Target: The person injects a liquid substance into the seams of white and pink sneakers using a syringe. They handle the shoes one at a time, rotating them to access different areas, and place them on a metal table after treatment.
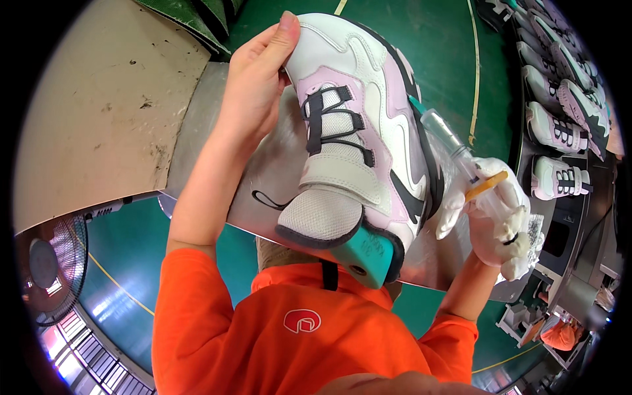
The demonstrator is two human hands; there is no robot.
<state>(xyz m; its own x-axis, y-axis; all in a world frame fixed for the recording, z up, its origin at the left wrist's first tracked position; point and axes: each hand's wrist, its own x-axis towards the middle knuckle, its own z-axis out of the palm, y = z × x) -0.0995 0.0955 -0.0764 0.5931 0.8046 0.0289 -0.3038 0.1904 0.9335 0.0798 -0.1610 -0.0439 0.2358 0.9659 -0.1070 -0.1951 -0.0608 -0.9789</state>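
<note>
A white and lilac sneaker [388, 131] with black elastic laces and a strap is held up before my chest, its toe pointing away from me. A teal shoe last [365, 253] fills it and shows at the heel opening. My bare left hand [257, 79] grips the toe, with the thumb on top and the other fingers partly hidden behind. In my right hand [497, 210], which wears a white glove, is a clear syringe [446, 133] with a yellow-orange flange. Its teal tip meets the side of the sneaker near the black sole edge.
On the right, a rack [525, 155] carries several similar sneakers [553, 125]. A metal work surface [270, 171] lies beneath the held sneaker. A beige panel [112, 112] stands at the left, above a floor fan [52, 263]. The floor [441, 59] is green with yellow lines.
</note>
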